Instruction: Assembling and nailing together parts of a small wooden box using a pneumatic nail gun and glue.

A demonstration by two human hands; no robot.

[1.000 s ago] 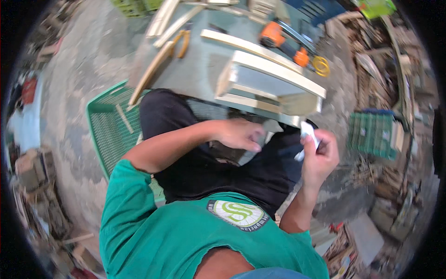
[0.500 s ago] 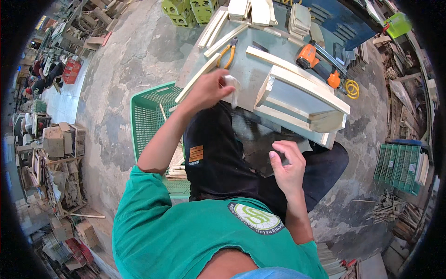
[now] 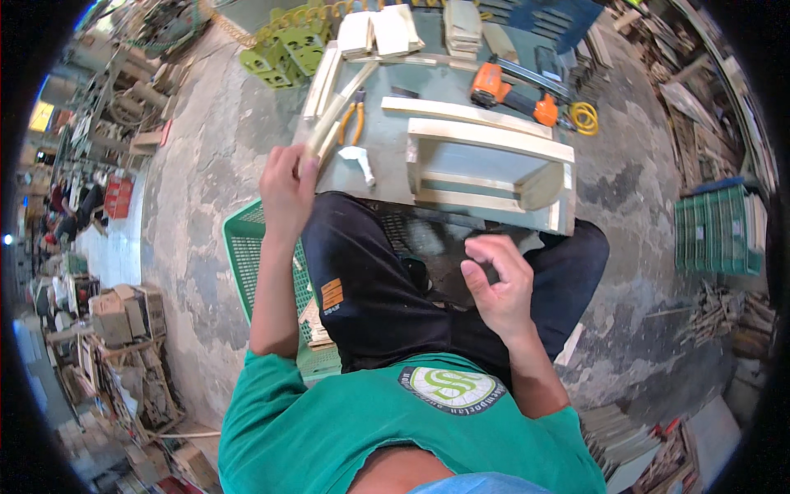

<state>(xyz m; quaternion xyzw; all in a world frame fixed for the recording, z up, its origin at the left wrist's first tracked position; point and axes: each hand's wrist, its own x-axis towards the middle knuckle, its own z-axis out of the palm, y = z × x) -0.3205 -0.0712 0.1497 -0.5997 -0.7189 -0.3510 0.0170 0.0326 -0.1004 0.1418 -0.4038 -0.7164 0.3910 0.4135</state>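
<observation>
A narrow pale wooden strip (image 3: 344,100) slants up from my left hand (image 3: 288,185), whose fingers pinch its near end over the worktable's left edge. Motion blurs that end. Orange-handled pliers (image 3: 352,122) and a white, crumpled-looking piece (image 3: 357,162), its kind unclear, lie just right of this hand. My right hand (image 3: 500,284) hovers above my lap with curled fingers apart and nothing between them. Beyond it, an open wooden box frame (image 3: 491,137) rests on the worktable (image 3: 387,177). Another wooden strip (image 3: 465,115) lies behind the frame.
An orange nail gun (image 3: 514,95) with a coiled yellow hose (image 3: 584,118) lies at the table's far right. Stacked wooden boards (image 3: 462,31) stand at the back. By my left leg sits a green plastic crate (image 3: 245,267) holding wood pieces. Green crates (image 3: 714,235) stand far right.
My left hand has moved left, away from the white piece, and now grips a wooden strip. My right hand keeps nearly the same pose. The view has shifted.
</observation>
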